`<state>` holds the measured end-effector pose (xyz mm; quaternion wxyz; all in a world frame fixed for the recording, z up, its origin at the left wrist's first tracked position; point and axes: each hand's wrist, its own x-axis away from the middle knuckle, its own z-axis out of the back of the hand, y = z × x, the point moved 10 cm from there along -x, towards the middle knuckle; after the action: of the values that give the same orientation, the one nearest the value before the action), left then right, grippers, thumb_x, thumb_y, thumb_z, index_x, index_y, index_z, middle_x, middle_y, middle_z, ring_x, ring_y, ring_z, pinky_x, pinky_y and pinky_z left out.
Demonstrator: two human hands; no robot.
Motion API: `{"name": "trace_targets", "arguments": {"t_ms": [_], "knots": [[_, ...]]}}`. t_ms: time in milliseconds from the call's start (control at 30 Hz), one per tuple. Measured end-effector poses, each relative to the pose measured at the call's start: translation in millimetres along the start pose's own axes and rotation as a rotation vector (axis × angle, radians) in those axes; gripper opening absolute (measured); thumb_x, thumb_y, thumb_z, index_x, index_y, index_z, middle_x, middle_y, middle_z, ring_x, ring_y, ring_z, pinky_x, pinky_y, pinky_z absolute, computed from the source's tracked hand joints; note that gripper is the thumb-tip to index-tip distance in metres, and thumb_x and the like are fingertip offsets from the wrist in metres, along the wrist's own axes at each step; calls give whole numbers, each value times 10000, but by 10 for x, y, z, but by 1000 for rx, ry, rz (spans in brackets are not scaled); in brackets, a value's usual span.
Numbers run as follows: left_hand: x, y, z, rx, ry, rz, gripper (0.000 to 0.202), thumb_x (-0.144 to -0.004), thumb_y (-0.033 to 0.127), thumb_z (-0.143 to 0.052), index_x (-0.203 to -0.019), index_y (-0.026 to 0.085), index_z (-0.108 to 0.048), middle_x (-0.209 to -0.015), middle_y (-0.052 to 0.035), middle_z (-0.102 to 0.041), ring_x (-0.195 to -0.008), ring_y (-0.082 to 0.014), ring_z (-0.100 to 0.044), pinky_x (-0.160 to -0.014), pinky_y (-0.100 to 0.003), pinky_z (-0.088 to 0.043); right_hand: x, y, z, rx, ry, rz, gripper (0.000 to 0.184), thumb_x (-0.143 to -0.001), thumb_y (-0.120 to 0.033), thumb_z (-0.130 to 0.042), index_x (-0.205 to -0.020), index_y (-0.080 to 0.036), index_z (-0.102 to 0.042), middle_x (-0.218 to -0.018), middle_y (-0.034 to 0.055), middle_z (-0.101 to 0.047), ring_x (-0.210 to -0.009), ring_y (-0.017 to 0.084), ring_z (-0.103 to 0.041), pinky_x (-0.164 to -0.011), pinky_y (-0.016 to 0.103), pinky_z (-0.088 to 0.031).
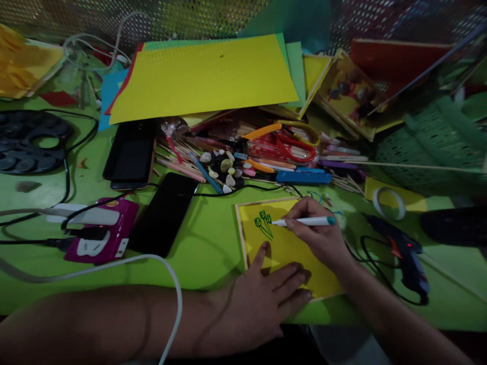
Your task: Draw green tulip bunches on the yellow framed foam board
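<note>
Okay so, left end of the bench (205, 253): a purple power strip (118, 232) with plugs in it, then a dark phone (165, 215) lying on a slant just beside it. Then the main bit, a yellow board (287, 248) with a thin pale rim, lying flat near the front edge, green flowers (263, 223) inked at its upper left. Looks light and fairly stiff to me, so I'd take it by the rim and stay off the ink in case it smears. The white marker (312, 221) over it should weigh next to nothing, smooth and a bit slick, best pinched low on the barrel.

Hands: the left hand (262, 299) is palm down, fingers spread over the board's lower left part, not gripping anything. The right hand (319, 238) is closed round the marker, thumb against fingers, tip right at the flowers. It's pretty dim, so I honestly can't tell if the tip is pressing or just hovering. Far right, a glue gun (407, 258) lies with its little red light on.
</note>
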<state>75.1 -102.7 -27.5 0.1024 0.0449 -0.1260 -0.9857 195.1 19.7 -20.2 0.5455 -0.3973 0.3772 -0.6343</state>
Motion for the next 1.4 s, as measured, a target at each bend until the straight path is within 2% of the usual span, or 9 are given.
{"name": "trace_targets", "arguments": {"t_ms": [100, 267, 433, 667, 1000, 1133, 1233, 1400], "knots": [[3, 4, 9, 9, 6, -1, 751, -966, 604, -597, -1600, 246, -409, -1710, -20, -384, -1584, -224, -281, -1226, -601, -330, 1, 3, 4, -4, 5, -2, 163, -823, -282, -753, -762, -245, -607, -659, -9, -588, -598, 164, -506, -517, 284, -372], [9, 3, 14, 0, 16, -3, 697, -1005, 583, -537, -1605, 251, -406, -1721, -25, -361, -1591, -227, -271, -1241, -593, -311, 6, 15, 3, -8, -3, -9, 145, -824, -261, -738, -763, -246, -607, -665, -12, -588, -601, 164, -512, -524, 287, -368], [8, 2, 6, -23, 5, -2, 687, -1018, 586, -502, -1612, 259, -394, -1724, -16, -354, -1597, -224, -258, -1240, -605, -308, 18, 57, -20, -54, -28, -33, 145, -826, -262, -736, -764, -247, -605, -680, -6, -590, -681, 195, -590, -570, 297, -412], [5, 10, -4, -17, 11, -1, 748, -984, 603, -565, -1617, 248, -386, -1730, -24, -342, -1608, -239, -223, -1231, -620, -330, 33, 29, -34, -81, -46, -15, 149, -801, -249, -740, -744, -240, -603, -702, -1, -593, -769, 220, -648, -642, 312, -470], [1, 5, 12, -23, -12, -5, 706, -1016, 584, -511, -1623, 254, -363, -1731, -27, -338, -1590, -217, -265, -1239, -622, -327, 51, 0, -88, -73, -108, 7, 133, -767, -208, -712, -712, -243, -596, -653, -26, -557, -674, 184, -576, -686, 329, -484], [11, 12, -9, -46, -1, -9, 709, -1019, 590, -497, -1628, 256, -357, -1739, -26, -320, -1596, -223, -242, -1238, -620, -323, 45, 0, -62, -113, -91, 0, 130, -781, -222, -724, -726, -239, -608, -687, -15, -582, -721, 199, -620, -715, 336, -497], [11, 6, -22, -40, 5, -2, 706, -1007, 600, -515, -1616, 267, -384, -1739, -14, -319, -1607, -235, -224, -1228, -627, -329, 22, 45, 21, -141, -20, -16, 129, -813, -259, -729, -761, -239, -612, -719, -5, -598, -751, 212, -646, -658, 316, -469], [9, 0, -7, -27, 3, 5, 751, -977, 612, -572, -1613, 261, -385, -1733, -8, -334, -1601, -232, -235, -1225, -621, -341, 6, 69, 73, -48, 19, -3, 128, -827, -270, -732, -785, -239, -615, -707, -12, -601, -639, 170, -567, -568, 294, -378]]}}
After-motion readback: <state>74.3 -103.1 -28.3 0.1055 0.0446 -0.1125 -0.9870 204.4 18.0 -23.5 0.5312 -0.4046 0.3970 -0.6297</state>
